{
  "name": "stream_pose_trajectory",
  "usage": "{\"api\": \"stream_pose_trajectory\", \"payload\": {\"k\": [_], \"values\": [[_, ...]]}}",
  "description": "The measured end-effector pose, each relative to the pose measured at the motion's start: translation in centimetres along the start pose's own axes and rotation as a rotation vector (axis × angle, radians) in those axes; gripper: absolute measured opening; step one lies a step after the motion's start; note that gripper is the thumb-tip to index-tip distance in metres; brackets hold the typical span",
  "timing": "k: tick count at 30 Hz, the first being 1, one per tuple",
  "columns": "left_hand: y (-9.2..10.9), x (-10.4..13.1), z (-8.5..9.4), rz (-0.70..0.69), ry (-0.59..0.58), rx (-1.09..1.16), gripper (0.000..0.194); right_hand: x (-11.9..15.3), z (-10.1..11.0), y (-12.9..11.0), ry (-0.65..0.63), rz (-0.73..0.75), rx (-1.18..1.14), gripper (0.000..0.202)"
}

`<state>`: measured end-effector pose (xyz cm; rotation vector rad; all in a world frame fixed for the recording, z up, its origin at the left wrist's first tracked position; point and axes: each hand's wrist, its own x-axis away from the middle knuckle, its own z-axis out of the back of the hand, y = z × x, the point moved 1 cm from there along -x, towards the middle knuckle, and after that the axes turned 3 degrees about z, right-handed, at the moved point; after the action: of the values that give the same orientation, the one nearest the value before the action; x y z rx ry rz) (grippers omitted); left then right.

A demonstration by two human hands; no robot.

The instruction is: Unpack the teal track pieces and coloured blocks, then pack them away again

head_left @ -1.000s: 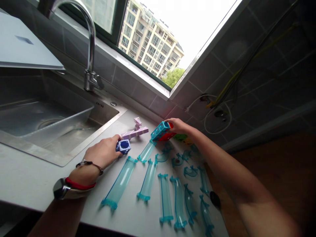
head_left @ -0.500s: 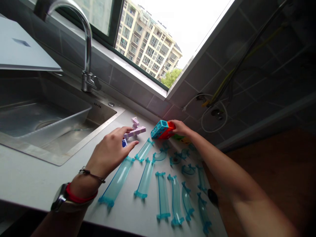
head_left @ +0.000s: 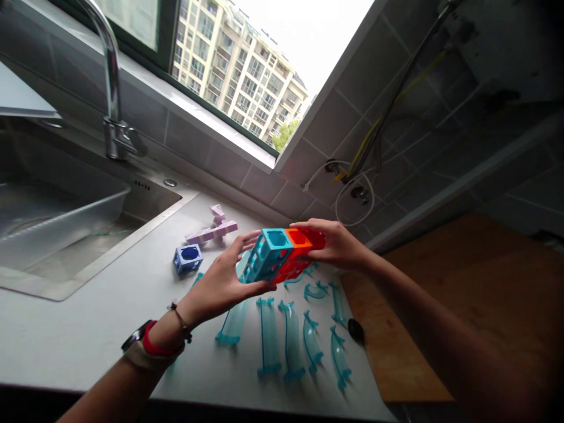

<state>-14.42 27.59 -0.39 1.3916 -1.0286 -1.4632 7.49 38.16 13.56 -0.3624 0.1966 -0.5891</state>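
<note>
Kitchen, with sink (head_left: 164, 212) and faucet (head_left: 113, 88)

From my end I see a pale counter (head_left: 97, 335) bearing teal strips (head_left: 269, 338), straight and curved, some hidden from me. I also make out a blue block (head_left: 187, 265) near lilac pieces (head_left: 211, 234), and a dark rounded object (head_left: 356, 332) at the right edge.

Seemingly joined blocks (head_left: 282, 254) between both hands (head_left: 215, 291)

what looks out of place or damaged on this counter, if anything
Nothing looks spilled or broken. One thing seems odd: a black rounded object at the right edge of the counter. It matches neither the colour nor the shape of the translucent teal track pieces nearby, and I can't tell what it is.
</note>
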Motion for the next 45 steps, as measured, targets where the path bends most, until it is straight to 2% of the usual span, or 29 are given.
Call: {"api": "stream_pose_trajectory", "payload": {"k": [3, 6, 8, 13, 16, 18, 20, 22, 25, 28, 32, 35, 38, 42, 45], "values": [[1.2, 0.6, -1.7, 0.165, -0.04, 0.343, 0.069, 1.0, -1.7, -2.0, 0.059, -0.121, -0.351, 0.055], [1.3, 1.1, -2.9, 0.321, -0.037, 0.64, 0.062, 0.8, -3.2, -2.5, 0.28, -0.257, -0.519, 0.042], [1.0, 1.2, -3.4, 0.363, -0.074, 0.772, 0.061, 0.5, -4.0, -2.5, 0.403, -0.322, -0.618, 0.037], [0.2, 1.0, -3.5, 0.408, -0.121, 0.877, 0.055, 0.4, -4.7, -1.5, 0.486, -0.406, -0.821, 0.041], [-0.2, 0.8, -3.2, 0.418, -0.124, 0.905, 0.055, 1.3, -4.9, 1.0, 0.644, -0.496, -0.878, 0.053], [-0.4, 0.6, -2.7, 0.416, -0.112, 0.911, 0.056, 2.2, -5.2, 3.5, 0.682, -0.563, -0.762, 0.061], [-0.7, 0.4, -2.0, 0.412, -0.076, 0.903, 0.056, 2.8, -5.9, 6.5, 0.608, -0.6, -0.532, 0.064], [-0.8, 0.1, -1.1, 0.402, -0.002, 0.878, 0.057, 3.1, -6.7, 9.5, 0.538, -0.628, -0.401, 0.062], [-0.9, -0.3, 0.5, 0.377, 0.136, 0.821, 0.058, 2.3, -7.7, 13.3, 0.51, -0.661, -0.272, 0.055], [-0.9, -0.5, 1.7, 0.36, 0.224, 0.807, 0.055, 0.3, -8.6, 15.9, 0.504, -0.686, -0.117, 0.042], [-1.1, -0.7, 2.3, 0.357, 0.249, 0.83, 0.051, -2.1, -10.4, 17.7, 0.431, -0.734, -0.008, 0.03], [-1.2, -0.7, 2.2, 0.364, 0.237, 0.831, 0.054, -2.8, -11.5, 17.7, 0.372, -0.752, -0.013, 0.028], [-1.2, -0.7, 2.3, 0.369, 0.227, 0.825, 0.055, -2.9, -11.2, 16.4, 0.37, -0.71, -0.063, 0.032], [-1.3, -0.7, 2.4, 0.362, 0.212, 0.848, 0.057, -2.8, -9.1, 11.8, 0.396, -0.557, -0.179, 0.05], [-1.3, -0.7, 2.3, 0.369, 0.211, 0.85, 0.057, -2.7, -8.4, 7.0, 0.273, -0.423, -0.389, 0.055]]}}
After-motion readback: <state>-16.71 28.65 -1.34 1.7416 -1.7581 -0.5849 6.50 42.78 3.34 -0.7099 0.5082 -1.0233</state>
